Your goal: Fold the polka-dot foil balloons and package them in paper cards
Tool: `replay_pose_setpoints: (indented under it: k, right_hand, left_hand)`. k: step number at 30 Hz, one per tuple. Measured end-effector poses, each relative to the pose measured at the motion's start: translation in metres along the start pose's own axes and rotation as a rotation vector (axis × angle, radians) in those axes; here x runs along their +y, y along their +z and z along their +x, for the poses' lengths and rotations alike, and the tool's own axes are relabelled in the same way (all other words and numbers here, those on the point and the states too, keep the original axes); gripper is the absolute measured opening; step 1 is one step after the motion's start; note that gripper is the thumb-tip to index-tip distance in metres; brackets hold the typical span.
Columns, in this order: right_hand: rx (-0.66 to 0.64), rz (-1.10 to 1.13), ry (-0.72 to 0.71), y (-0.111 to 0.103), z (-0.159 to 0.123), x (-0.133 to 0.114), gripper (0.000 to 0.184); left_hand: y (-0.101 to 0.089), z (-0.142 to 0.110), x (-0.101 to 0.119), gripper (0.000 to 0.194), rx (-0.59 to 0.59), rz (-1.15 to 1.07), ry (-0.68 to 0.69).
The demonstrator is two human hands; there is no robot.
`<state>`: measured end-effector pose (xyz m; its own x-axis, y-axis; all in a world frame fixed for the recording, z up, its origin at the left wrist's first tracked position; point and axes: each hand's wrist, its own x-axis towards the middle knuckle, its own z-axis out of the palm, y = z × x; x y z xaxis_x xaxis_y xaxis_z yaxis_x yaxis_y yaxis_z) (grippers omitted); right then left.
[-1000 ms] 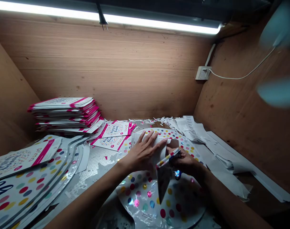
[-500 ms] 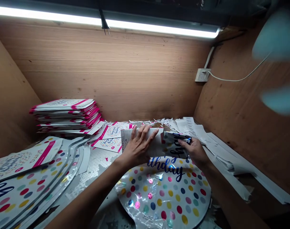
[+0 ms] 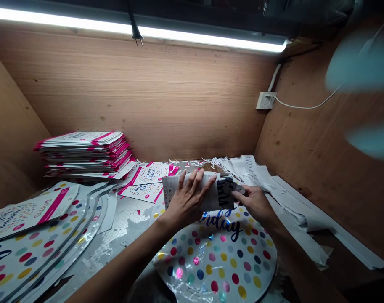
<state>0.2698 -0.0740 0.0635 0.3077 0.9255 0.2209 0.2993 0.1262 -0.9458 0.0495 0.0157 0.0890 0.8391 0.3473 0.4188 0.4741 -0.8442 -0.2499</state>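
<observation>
Nearest, the left and right forearms run in from the near edge, which cuts them off. Between them a flat polka-dot balloon (image 3: 223, 269) lies on the worn table (image 3: 125, 219); its near tip is cut off too, and the packet and hands cover the upper part of its blue script.

Above the balloon's far half is a white printed packet (image 3: 212, 200). The left hand (image 3: 190, 198) lies across its face, fingers slightly spread and pointing far; its thumb is hard to make out, so I cannot tell whether it grips or only presses. A folded foil piece (image 3: 225, 195) with dark lettering shows at the packet's right end; how far it reaches inside is hidden. The right hand (image 3: 255, 202) pinches the foil's right end between thumb and fingers. Packet and foil lie in one line, long axis running left to right and nearly level, with the foil end pointing right.

At left, more dotted balloons (image 3: 49, 240) are cut off by the edge, a pink-banded packet (image 3: 30, 210) on top. Beyond them stands a tall stack of packets (image 3: 84, 155), with two loose packets (image 3: 144, 191) just right of it. White paper strips (image 3: 305, 214) line the right side. Farthest is the wooden back wall (image 3: 166, 97). Pale blue shapes (image 3: 362, 63) at upper right are too blurred to identify.
</observation>
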Motion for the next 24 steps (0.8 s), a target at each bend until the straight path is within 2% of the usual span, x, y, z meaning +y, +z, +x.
replay_pose_setpoints:
  k: [2,5,6,7,8,11,12,13,14,15,16,18,21,24]
  right_hand:
    - [-0.103,0.012,-0.02,0.009,-0.002,-0.001,0.022]
    - [-0.391,0.002,-0.009,0.016,-0.006,-0.005,0.018]
    - [-0.446,0.016,-0.008,0.014,-0.007,-0.007,0.016]
    - [-0.446,0.045,-0.021,0.012,-0.008,-0.009,0.016]
    - [-0.377,0.081,-0.052,0.008,-0.009,-0.01,0.021]
    - [0.072,0.143,-0.188,0.006,-0.009,-0.011,0.048]
    - [0.172,0.155,-0.204,0.009,-0.01,-0.01,0.059]
    - [0.201,0.176,-0.19,0.013,-0.01,-0.009,0.069]
    - [0.167,0.203,-0.149,0.018,-0.01,-0.007,0.075]
    - [0.107,0.227,-0.096,0.022,-0.01,-0.006,0.072]
    - [0.05,0.247,-0.043,0.025,-0.01,-0.004,0.06]
    - [-0.018,0.28,0.025,0.027,-0.01,-0.001,0.037]
    - [-0.13,0.39,0.049,0.019,-0.008,0.003,0.03]
    - [-0.207,0.413,0.062,0.012,-0.005,0.006,0.046]
  left_hand:
    - [0.0,0.0,0.007,0.11,0.0,-0.007,0.036]
    - [0.002,-0.001,0.017,0.107,0.006,-0.014,0.068]
    - [0.003,-0.001,0.019,0.107,0.013,-0.018,0.061]
    - [0.003,-0.001,0.019,0.108,0.02,-0.023,0.041]
    - [0.003,-0.001,0.019,0.108,0.033,-0.031,0.006]
    - [0.001,-0.001,0.017,0.112,0.111,-0.07,-0.179]
    - [-0.001,0.0,0.018,0.115,0.143,-0.092,-0.243]
    - [-0.002,0.001,0.018,0.118,0.174,-0.12,-0.294]
    - [-0.004,0.002,0.019,0.12,0.201,-0.157,-0.33]
    - [-0.006,0.003,0.019,0.122,0.217,-0.203,-0.354]
    - [-0.008,0.005,0.018,0.121,0.22,-0.267,-0.369]
    - [-0.011,0.008,0.011,0.113,0.214,-0.47,-0.428]
    - [-0.011,0.011,-0.008,0.084,0.109,-1.042,-0.525]
    - [-0.001,0.012,-0.021,0.057,-0.081,-1.647,-0.568]
